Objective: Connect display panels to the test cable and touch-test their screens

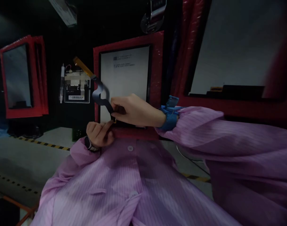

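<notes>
A flat display panel [130, 80] with a pale back and small printed text lies on a red foam sheet [156, 69] in front of me. My right hand [131, 110] pinches the near end of a dark flat ribbon cable [101, 94] at the panel's lower left edge. The cable curves up and leftward to an orange end piece [83, 67], which hangs over the circuit board. My left hand [99, 133] is curled, its index finger stretched to the same cable end; whether it grips or only touches is hidden.
Left of the panel lie a circuit board [77, 86] and a white pen [62, 83]. Red-padded panels are stacked at far left [17, 77], and a larger panel [237, 47] lies at right. A metal fixture [155, 15] stands at the back.
</notes>
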Demonstrator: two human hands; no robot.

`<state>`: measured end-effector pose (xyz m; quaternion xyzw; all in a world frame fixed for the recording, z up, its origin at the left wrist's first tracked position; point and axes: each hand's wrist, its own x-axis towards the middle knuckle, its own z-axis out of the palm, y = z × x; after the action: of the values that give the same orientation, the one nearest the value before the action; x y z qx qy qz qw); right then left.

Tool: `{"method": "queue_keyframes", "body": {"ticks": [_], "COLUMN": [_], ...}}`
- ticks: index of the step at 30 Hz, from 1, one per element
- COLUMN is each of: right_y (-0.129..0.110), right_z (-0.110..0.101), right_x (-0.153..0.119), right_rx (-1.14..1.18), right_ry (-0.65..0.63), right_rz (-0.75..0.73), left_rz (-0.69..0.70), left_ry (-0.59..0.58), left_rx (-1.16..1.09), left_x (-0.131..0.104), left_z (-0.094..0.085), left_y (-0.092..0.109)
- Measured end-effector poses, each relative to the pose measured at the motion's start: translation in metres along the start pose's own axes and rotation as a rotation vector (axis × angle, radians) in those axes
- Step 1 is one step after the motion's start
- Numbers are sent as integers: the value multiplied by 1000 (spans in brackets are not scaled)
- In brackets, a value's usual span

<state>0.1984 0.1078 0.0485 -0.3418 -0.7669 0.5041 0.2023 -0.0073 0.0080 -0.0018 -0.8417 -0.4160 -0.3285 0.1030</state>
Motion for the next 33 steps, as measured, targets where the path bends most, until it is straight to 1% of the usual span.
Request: {"method": "queue_keyframes", "body": {"ticks": [3, 5, 6, 7, 10, 11, 13, 15, 19, 24, 28, 31, 33], "right_y": [0, 0, 1, 2, 5, 5, 6, 6, 3, 3, 5, 7, 7], "right_z": [0, 1, 3, 4, 9, 10, 11, 10, 9, 10, 13, 15, 16], "right_x": [0, 0, 0, -1, -1, -1, 0, 1, 2, 1, 1, 1, 1], "right_rx": [6, 19, 32, 55, 195, 254, 357, 422, 473, 486, 520, 534, 538], "right_ry": [-24, -29, 0, 57, 281, 331, 373, 385, 393, 405, 393, 390, 390], "right_rz": [3, -18, -29, -35, -27, -20, -7, 17, 47, 36, 60, 57, 53], "left_rz": [-74, -96, -93, -82, -40, -31, -28, -41, -87, -40, -66, -164, -298], "left_ry": [-84, -91, -80, -63, -47, -52, -53, -49, -66, -22, -20, -82, -166], "left_rx": [-37, -15, 2, 22, 90, 105, 122, 123, 84, 35, 42, -33, -153], "left_x": [4, 6, 6, 6, 5, 5, 5, 5, 5, 5, 7, 13, 19], "left_z": [-8, -10, -10, -9, -5, -4, -2, -2, -6, -7, -7, -16, -26], "left_y": [6, 8, 8, 9, 8, 7, 7, 8, 9, 6, 9, 14, 14]}}
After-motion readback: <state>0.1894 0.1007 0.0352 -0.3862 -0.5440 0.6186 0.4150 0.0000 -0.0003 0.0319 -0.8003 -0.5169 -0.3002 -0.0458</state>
